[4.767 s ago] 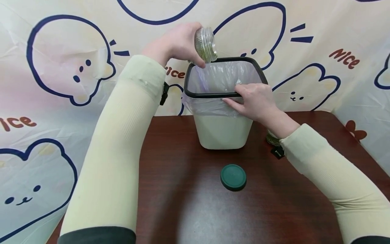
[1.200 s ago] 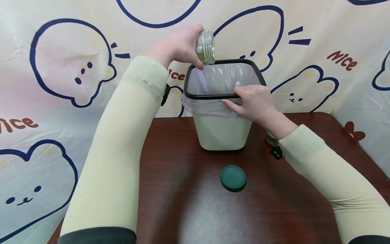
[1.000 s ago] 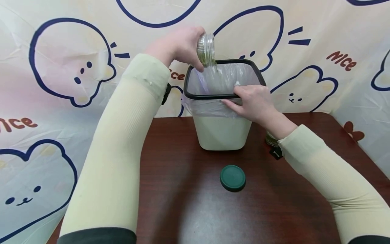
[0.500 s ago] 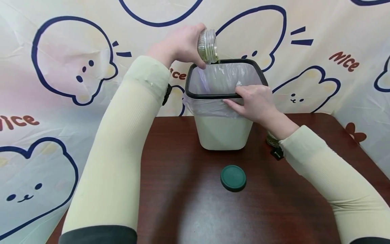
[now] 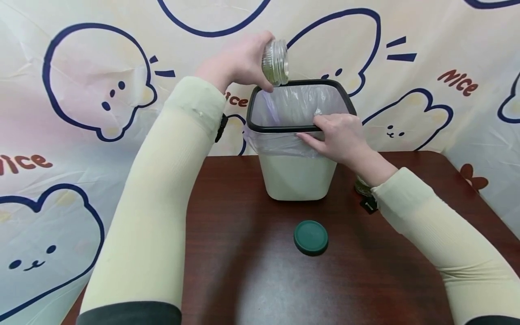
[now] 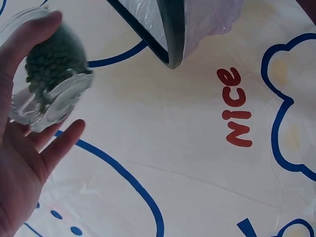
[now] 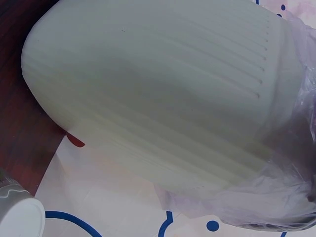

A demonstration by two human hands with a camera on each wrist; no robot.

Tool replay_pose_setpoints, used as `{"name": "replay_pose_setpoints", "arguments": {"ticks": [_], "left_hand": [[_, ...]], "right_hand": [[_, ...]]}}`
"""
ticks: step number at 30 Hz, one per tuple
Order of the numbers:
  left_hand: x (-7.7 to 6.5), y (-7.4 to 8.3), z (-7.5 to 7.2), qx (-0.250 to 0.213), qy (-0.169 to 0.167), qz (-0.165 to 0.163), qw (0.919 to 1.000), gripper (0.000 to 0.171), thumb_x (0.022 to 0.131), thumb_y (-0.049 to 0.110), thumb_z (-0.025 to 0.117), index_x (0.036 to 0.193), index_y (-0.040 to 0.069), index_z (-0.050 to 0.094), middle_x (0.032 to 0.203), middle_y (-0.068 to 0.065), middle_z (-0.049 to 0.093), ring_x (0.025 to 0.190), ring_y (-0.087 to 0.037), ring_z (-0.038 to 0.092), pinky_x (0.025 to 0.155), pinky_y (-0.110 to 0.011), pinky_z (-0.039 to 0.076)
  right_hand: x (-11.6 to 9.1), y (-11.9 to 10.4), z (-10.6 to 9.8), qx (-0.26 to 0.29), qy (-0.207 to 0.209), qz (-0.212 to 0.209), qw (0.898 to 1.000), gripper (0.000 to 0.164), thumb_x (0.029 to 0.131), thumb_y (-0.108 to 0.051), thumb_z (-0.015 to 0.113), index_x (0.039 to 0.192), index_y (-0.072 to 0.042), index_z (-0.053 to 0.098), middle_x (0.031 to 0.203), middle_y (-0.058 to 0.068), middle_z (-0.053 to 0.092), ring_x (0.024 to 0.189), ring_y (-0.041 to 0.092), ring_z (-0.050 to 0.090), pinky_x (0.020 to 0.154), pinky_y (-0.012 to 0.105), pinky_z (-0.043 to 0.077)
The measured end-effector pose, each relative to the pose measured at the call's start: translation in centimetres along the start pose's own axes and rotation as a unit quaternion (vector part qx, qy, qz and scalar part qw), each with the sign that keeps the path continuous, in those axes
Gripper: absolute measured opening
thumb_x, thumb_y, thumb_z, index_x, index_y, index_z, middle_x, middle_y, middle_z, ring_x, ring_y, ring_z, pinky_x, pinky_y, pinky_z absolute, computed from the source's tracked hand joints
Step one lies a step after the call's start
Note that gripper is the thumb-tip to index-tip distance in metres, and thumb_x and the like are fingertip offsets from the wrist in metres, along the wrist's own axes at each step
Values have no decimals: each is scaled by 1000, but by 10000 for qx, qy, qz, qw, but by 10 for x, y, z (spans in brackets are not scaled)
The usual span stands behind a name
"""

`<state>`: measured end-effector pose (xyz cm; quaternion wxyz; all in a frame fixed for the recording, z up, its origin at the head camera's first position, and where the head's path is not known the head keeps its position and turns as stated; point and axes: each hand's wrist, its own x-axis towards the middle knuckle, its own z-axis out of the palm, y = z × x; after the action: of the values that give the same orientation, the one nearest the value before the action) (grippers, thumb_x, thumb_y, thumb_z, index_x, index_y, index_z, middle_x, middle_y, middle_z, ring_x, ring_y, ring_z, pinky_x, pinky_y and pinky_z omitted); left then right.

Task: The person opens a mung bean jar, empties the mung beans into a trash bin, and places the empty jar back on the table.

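My left hand (image 5: 237,61) grips a glass jar (image 5: 274,62) tipped on its side, its mouth over the back left of a bin's black rim (image 5: 300,129). Small green beans (image 6: 54,61) lie inside the jar in the left wrist view. My right hand (image 5: 343,135) pinches the front right of that rim, thumb outside, over the plastic liner (image 5: 280,143). The pale bin (image 5: 298,178) stands upright on the table; its side fills the right wrist view, where my right hand is hardly visible. The bin's bottom is hidden.
A green round lid (image 5: 310,237) lies on the dark wooden table (image 5: 252,275) in front of the bin. Another jar (image 5: 361,186) stands partly hidden behind my right wrist. A cartoon-printed cloth (image 5: 422,45) hangs close behind the bin.
Beans were dropping from the jar's mouth about a second ago and gathered at its lip half a second ago; none show falling now. Both hands stay nearly in place.
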<state>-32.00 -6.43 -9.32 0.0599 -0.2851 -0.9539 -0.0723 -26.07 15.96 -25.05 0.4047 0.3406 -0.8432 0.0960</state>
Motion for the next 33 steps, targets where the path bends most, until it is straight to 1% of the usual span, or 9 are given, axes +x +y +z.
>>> {"name": "replay_pose_setpoints", "arguments": {"ticks": [2, 8, 12, 15, 18, 20, 26, 31, 33], "left_hand": [[0, 0, -1, -54, 69, 43, 10000, 91, 73, 20, 84, 146, 5, 31, 139, -10, 46, 124, -24, 47, 102, -34, 40], [1, -1, -2, 315, -248, -3, 9992, 90, 73, 25, 83, 145, 4, 34, 138, -12, 48, 123, -27, 48, 104, -38, 38], [0, -2, -1, 376, -271, -19, 9989, 91, 73, 27, 83, 145, 4, 33, 138, -12, 48, 123, -28, 48, 104, -39, 38], [0, -3, -2, 184, -108, 55, 9998, 93, 73, 23, 84, 146, 4, 31, 140, -12, 46, 125, -27, 47, 104, -38, 38], [-1, -1, -5, 186, 217, 92, 9995, 94, 73, 23, 84, 148, 6, 30, 142, -9, 45, 126, -24, 46, 104, -35, 38], [-1, 0, -7, 206, 291, 109, 9993, 94, 73, 22, 84, 148, 6, 30, 142, -9, 45, 127, -24, 46, 103, -34, 38], [1, 3, -4, 218, -161, 100, 9996, 94, 72, 21, 84, 147, 4, 30, 142, -13, 44, 127, -28, 45, 104, -37, 38], [0, 1, -2, 201, -150, 70, 9997, 93, 73, 20, 84, 147, 4, 30, 142, -12, 44, 127, -27, 45, 103, -37, 39], [0, 0, -3, 92, -31, 88, 9999, 93, 73, 19, 84, 147, 5, 29, 142, -11, 44, 127, -25, 45, 103, -35, 39]], "right_hand": [[1, 0, 0, 14, 1, -15, 10000, 43, 85, -39, 71, 67, -7, 49, 53, 7, 46, 45, 24, 46, 42, 32, 27], [2, -1, 0, -2, -17, 29, 10000, 41, 85, -37, 72, 67, -6, 51, 53, 7, 47, 45, 24, 46, 43, 32, 28], [2, -2, 0, 19, -57, 51, 10000, 41, 86, -38, 71, 68, -7, 51, 53, 7, 47, 46, 24, 47, 43, 32, 29], [2, -2, 0, 35, -24, 5, 10000, 43, 86, -40, 70, 67, -7, 49, 53, 6, 47, 45, 24, 46, 43, 32, 28], [2, -1, 1, 16, 35, -31, 10000, 43, 86, -39, 70, 65, -8, 48, 52, 6, 47, 44, 24, 45, 42, 33, 27], [2, 0, 0, -14, 61, -42, 10000, 44, 86, -39, 70, 65, -8, 47, 52, 6, 47, 44, 24, 45, 42, 33, 27], [1, 1, 0, -64, 76, -54, 9999, 44, 86, -40, 69, 64, -9, 47, 52, 6, 47, 44, 24, 46, 42, 32, 27], [0, 2, 1, -40, 118, -66, 9999, 45, 86, -40, 69, 64, -9, 46, 51, 5, 47, 44, 24, 46, 42, 32, 26], [1, 1, 1, -38, 113, -72, 9999, 45, 86, -40, 69, 64, -9, 47, 51, 5, 46, 44, 24, 46, 42, 32, 26]]}}
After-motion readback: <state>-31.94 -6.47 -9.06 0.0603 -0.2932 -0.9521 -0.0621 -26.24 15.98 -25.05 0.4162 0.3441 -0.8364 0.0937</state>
